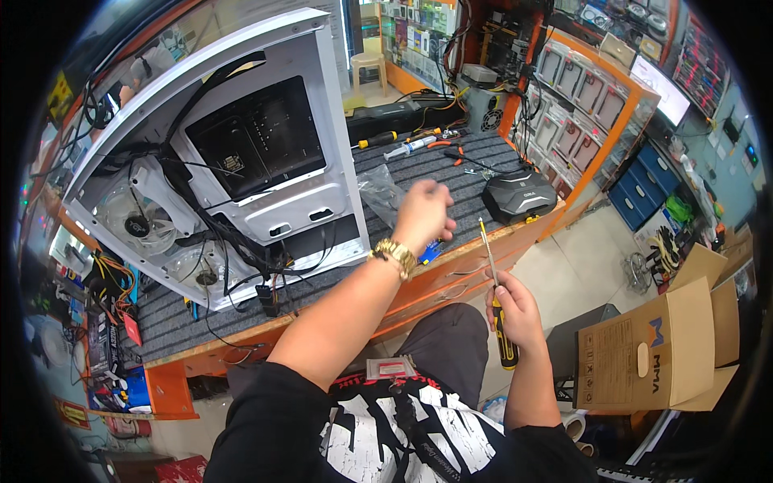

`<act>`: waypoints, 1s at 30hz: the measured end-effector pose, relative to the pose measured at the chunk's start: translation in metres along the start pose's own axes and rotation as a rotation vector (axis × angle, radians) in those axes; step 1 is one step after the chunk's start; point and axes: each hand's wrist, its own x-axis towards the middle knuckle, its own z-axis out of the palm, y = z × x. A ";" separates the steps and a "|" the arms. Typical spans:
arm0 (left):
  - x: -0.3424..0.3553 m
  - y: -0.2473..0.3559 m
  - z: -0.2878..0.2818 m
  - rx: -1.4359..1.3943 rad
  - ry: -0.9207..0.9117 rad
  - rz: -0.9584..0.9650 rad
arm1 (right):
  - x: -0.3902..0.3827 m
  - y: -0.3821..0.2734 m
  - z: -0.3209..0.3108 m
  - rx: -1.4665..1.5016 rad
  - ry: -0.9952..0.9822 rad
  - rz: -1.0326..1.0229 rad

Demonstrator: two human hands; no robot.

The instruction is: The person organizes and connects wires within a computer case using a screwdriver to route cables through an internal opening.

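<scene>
My right hand (519, 310) is wrapped round the yellow-and-black handle of a screwdriver (506, 332), its shaft pointing up and away from me. Something tiny and bright shows at the screwdriver's tip. My left hand (425, 216), with a gold watch (394, 256) at the wrist, hangs over the bench's front edge with its fingers curled together; whatever they hold, if anything, is hidden. Beside it lies a clear plastic bag (378, 191). A white computer case (345, 137) stands open-sided to the left, with loose black cables (217, 229) and clear fans (138, 225) inside.
On the ridged grey mat (475, 181) are a dark hard-shell box (519, 196), a syringe (411, 147), another screwdriver (378, 140) and orange-handled pliers (456, 153). A power supply (481, 109) sits behind. An open cardboard box (624, 362) stands at right, near glass shelving (592, 88).
</scene>
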 end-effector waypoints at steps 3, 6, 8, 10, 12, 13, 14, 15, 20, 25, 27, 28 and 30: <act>-0.038 -0.012 -0.005 0.116 -0.129 0.029 | 0.001 0.001 0.003 0.041 -0.025 0.011; -0.087 -0.026 -0.026 0.263 -0.231 0.103 | -0.007 -0.004 0.012 0.099 -0.110 0.041; -0.125 -0.039 -0.051 0.373 -0.332 0.314 | -0.016 -0.014 0.020 0.144 -0.218 -0.004; -0.168 -0.015 -0.079 0.495 -0.422 0.387 | -0.030 -0.020 0.029 0.194 -0.304 0.014; -0.205 -0.001 -0.114 0.528 -0.422 0.423 | -0.041 -0.032 0.046 0.263 -0.403 0.047; -0.222 0.001 -0.134 0.520 -0.346 0.478 | -0.042 -0.034 0.056 0.269 -0.423 0.056; -0.238 -0.005 -0.156 0.460 -0.203 0.570 | -0.043 -0.034 0.066 0.259 -0.514 0.062; -0.255 -0.004 -0.168 0.336 0.013 0.549 | -0.046 -0.036 0.075 0.242 -0.592 0.067; -0.285 -0.006 -0.236 0.301 0.438 0.426 | -0.039 -0.040 0.133 0.074 -0.679 0.085; -0.277 -0.023 -0.241 0.746 0.431 0.427 | -0.038 -0.034 0.166 -0.039 -0.754 0.101; -0.263 -0.033 -0.241 0.555 0.418 0.493 | -0.044 -0.026 0.169 -0.061 -0.759 0.106; -0.261 -0.031 -0.241 0.540 0.396 0.417 | -0.046 -0.023 0.169 -0.066 -0.750 0.111; -0.256 -0.023 -0.237 0.518 0.350 0.392 | -0.052 -0.019 0.168 -0.053 -0.741 0.143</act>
